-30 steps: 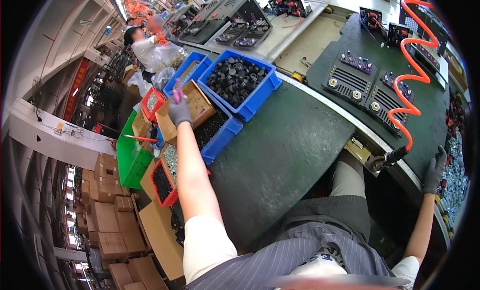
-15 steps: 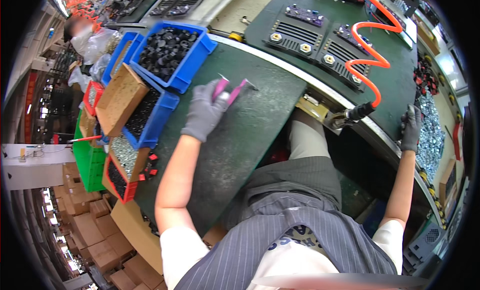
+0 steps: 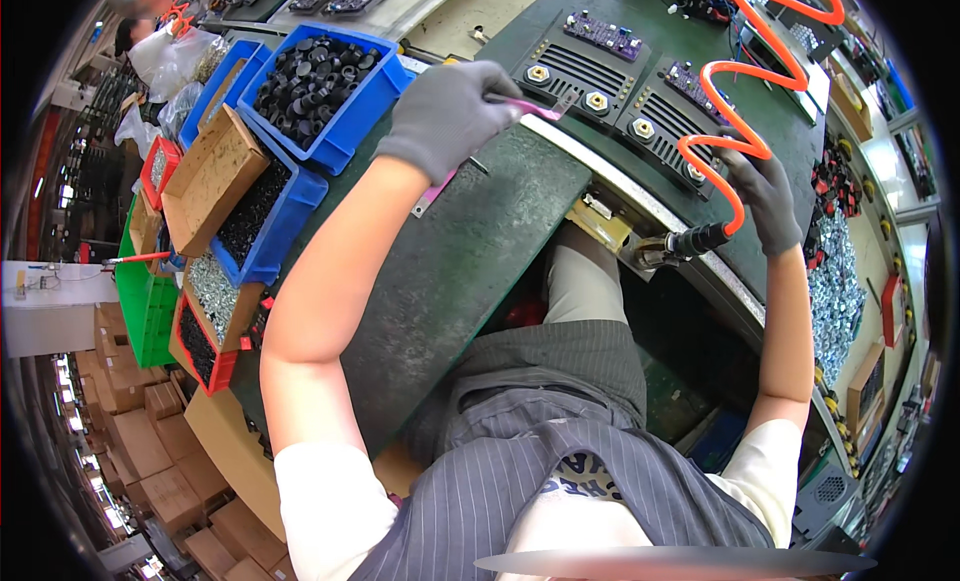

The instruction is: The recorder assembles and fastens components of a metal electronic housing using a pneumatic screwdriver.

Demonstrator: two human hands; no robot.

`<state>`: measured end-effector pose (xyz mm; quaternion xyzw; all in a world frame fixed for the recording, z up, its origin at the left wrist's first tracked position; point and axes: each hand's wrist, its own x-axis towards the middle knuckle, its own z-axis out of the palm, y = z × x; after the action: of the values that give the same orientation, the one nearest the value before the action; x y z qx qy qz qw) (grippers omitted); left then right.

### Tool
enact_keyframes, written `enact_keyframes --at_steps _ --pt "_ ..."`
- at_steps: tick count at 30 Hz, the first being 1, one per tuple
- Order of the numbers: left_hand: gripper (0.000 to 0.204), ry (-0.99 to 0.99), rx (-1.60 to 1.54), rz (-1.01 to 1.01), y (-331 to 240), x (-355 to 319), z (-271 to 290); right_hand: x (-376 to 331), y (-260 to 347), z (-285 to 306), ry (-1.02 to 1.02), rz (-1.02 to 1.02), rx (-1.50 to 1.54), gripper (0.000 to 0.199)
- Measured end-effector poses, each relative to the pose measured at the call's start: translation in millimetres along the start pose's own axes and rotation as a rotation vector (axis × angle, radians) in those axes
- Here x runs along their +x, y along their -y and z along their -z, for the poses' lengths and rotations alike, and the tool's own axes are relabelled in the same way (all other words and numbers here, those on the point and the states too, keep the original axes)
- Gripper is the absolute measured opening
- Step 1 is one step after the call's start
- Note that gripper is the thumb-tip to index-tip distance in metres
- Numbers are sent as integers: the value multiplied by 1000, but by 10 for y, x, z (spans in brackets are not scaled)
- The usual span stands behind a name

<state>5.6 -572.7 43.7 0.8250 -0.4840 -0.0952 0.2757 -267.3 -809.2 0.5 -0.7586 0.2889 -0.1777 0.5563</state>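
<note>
Left hand [image 3: 448,119] pinching pink strip [image 3: 541,111] near one end, leaving tip clear; right hand [image 3: 770,201] hovering by orange hose [image 3: 757,147], grip unclear.

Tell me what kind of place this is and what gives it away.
Probably a factory assembly line, perhaps for electronics: black slotted panels with circuit boards lie side by side, blue bins hold many small black parts, and a coiled orange hose stretches over the work area.
</note>
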Motion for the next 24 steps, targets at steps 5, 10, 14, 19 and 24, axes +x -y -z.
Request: enact_keyframes --at_steps 5,10,14,19,24 --pt "33 19 57 -25 -206 414 -130 498 -25 -275 133 393 -255 29" --pt "31 2 195 -67 -269 677 -345 889 107 -624 247 392 -417 32" --pt "30 -79 216 -98 -293 748 -487 1109 134 -791 334 457 -562 32" --pt "30 -112 276 -53 -295 772 -580 1309 92 -871 442 441 -587 30" --pt "31 -110 265 -35 -278 786 -597 1303 237 -1012 397 564 -990 27"
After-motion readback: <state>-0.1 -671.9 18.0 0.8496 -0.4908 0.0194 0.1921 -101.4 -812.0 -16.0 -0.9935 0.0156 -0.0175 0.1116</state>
